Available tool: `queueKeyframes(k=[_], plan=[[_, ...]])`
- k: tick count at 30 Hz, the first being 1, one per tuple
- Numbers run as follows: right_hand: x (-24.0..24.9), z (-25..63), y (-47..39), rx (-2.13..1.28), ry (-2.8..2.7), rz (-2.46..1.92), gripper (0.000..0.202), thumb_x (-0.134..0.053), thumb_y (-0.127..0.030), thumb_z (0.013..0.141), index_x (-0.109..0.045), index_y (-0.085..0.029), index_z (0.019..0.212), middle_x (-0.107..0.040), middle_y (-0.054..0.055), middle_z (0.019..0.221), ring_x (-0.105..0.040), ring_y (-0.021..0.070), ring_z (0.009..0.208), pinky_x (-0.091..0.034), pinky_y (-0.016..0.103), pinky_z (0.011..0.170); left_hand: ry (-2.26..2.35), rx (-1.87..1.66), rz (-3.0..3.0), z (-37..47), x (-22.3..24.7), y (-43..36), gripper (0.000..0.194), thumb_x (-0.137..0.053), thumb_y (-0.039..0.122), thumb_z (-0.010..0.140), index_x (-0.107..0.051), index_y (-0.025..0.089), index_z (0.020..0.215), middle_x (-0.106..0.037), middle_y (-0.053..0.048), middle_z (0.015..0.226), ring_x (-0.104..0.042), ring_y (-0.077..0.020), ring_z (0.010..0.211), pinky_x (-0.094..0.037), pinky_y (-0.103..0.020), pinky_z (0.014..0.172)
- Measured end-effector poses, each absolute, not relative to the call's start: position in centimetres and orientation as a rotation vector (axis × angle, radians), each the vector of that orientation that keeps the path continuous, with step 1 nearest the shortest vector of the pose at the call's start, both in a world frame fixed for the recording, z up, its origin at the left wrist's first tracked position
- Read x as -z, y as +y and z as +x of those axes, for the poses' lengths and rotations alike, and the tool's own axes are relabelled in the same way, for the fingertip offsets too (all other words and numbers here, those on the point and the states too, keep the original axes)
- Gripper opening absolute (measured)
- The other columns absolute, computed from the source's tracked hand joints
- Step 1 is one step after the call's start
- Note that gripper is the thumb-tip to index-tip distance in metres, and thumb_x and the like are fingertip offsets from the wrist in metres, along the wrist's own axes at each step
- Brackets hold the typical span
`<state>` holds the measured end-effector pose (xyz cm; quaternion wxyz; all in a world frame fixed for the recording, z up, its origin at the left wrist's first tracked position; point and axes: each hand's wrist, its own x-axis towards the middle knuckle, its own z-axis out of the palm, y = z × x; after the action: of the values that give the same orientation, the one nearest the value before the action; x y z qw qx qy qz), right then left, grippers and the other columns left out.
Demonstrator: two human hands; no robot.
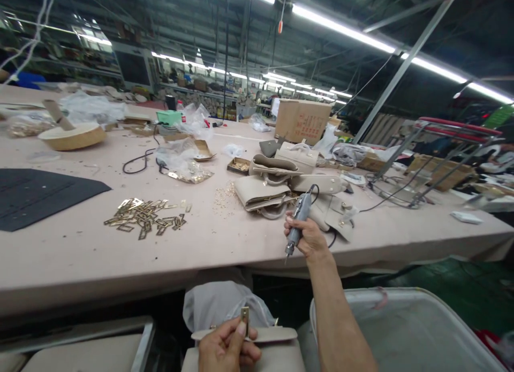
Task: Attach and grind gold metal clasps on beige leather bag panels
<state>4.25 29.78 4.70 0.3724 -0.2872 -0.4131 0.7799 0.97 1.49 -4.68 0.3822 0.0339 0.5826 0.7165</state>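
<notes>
Low in the view, my left hand (228,346) pinches a small gold metal plate (245,319) between thumb and fingers. The plate stands upright in front of the flap of a beige handbag (277,335). Above the table's front edge, my right hand (307,235) is closed around a grey electric screwdriver (299,222), its bit pointing down. Behind the screwdriver lie several beige bag pieces (261,192). A pile of gold rectangular metal plates (146,217) is spread on the table to the left, with tiny gold screws (225,198) scattered nearer the bag pieces.
The long cloth-covered table (193,254) spans the view. On it stand a cardboard box (301,120), a tape roll (72,136) and a black sheet (44,195). A large pale bin (405,329) is at lower right. A metal-framed container (140,329) is at lower left.
</notes>
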Motion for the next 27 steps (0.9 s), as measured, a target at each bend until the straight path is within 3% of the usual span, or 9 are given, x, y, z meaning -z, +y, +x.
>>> queueKeyframes(k=[5,10,16,27], plan=[[-5.5,4.1,29.5,-2.262,-0.719,-0.518,0.041,-0.078,-0.006,0.061,-0.061,-0.019,0.097,-0.068,0.003,0.102,-0.064,0.0134,0.079,-0.058,0.029,0.070,1.487,-1.846,0.084,1.1,4.0,1.5,0.061,-0.086,0.069,0.058,-0.073,0.012,0.072,-0.073,-0.009,0.064,-0.065,-0.0180,0.041,-0.053,-0.023,0.039],[-4.7,1.1,28.2,-2.324,-0.641,-0.495,0.029,-0.080,-0.013,0.072,-0.058,-0.020,0.090,-0.065,-0.003,0.085,-0.062,0.0117,0.071,-0.056,0.028,0.066,1.459,-1.853,0.094,1.4,4.1,1.4,0.060,-0.085,0.070,0.060,-0.074,0.012,0.073,-0.073,-0.009,0.064,-0.065,-0.0168,0.041,-0.052,-0.022,0.039],[-3.5,-4.3,28.4,-2.008,-0.528,-0.575,0.032,-0.077,-0.011,0.072,-0.049,-0.019,0.085,-0.058,-0.008,0.073,-0.052,0.0061,0.053,-0.052,0.023,0.058,1.434,-1.909,0.047,1.5,5.1,1.3,0.061,-0.086,0.069,0.061,-0.074,0.010,0.071,-0.073,-0.010,0.064,-0.063,-0.0149,0.039,-0.049,-0.019,0.038],[-2.5,-9.1,29.0,-1.845,-0.399,-0.655,0.033,-0.074,-0.008,0.070,-0.048,-0.019,0.087,-0.059,-0.008,0.075,-0.051,0.0047,0.052,-0.052,0.019,0.053,1.476,-1.963,-0.026,0.3,5.6,-0.2,0.063,-0.088,0.071,0.058,-0.077,0.011,0.075,-0.074,-0.009,0.065,-0.063,-0.0153,0.040,-0.051,-0.021,0.037]])
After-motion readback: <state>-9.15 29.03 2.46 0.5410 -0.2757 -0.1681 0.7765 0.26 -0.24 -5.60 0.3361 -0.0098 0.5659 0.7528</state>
